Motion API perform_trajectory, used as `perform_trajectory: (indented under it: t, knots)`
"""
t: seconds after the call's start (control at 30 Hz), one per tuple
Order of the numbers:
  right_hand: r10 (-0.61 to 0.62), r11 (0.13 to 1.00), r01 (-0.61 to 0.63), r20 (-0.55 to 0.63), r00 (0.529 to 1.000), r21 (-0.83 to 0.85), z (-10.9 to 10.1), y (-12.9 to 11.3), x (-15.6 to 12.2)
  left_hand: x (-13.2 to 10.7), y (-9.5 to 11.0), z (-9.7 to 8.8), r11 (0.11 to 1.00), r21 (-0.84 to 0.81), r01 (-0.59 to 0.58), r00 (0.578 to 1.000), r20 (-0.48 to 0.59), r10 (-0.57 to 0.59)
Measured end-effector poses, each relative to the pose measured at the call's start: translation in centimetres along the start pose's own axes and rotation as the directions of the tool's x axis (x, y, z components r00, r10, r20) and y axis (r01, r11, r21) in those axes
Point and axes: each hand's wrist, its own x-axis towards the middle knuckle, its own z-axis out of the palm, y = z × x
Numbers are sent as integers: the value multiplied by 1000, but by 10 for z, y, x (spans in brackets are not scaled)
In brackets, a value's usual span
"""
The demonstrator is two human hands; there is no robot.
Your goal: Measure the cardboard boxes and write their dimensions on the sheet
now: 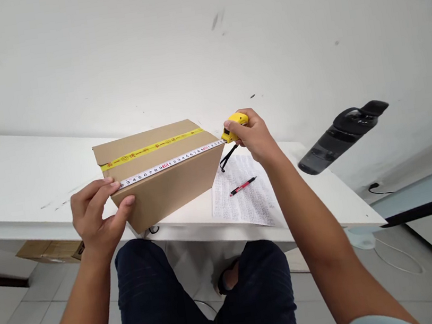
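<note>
A closed cardboard box [171, 187] with a strip of yellow printed tape [150, 149] along its top sits on the white table. The white blade of a tape measure [237, 121] lies stretched along the box's near top edge. My left hand [96, 211] pinches the blade's end at the box's left corner, thumb on the near side. At the right corner my right hand [254, 132] is closed round the yellow tape measure case, and a black wrist strap [228, 157] hangs from it.
Right of the box, a red and black pen [243, 186] lies on a printed sheet [242, 206]. A dark bottle [337, 139] stands on the table [12, 174] at right. Behind is a white wall; another carton [49, 251] is below the table at left.
</note>
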Motion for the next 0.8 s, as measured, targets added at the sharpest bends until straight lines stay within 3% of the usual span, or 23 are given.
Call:
perform_trajectory:
  t: [0.17, 0.33, 0.8]
  knots:
    - [-58, 998, 59, -32, 998, 29, 2, 7, -2, 2, 8, 6, 1000, 3, 12, 999, -48, -11]
    - [-32, 999, 33, -31, 999, 27, 6, 2, -5, 2, 15, 10, 1000, -1, 0, 996, -93, 0]
    - [-49, 998, 49, 9, 999, 38, 11, 2, -4, 12, 15, -2, 993, 29, -111, 992, -52, 113]
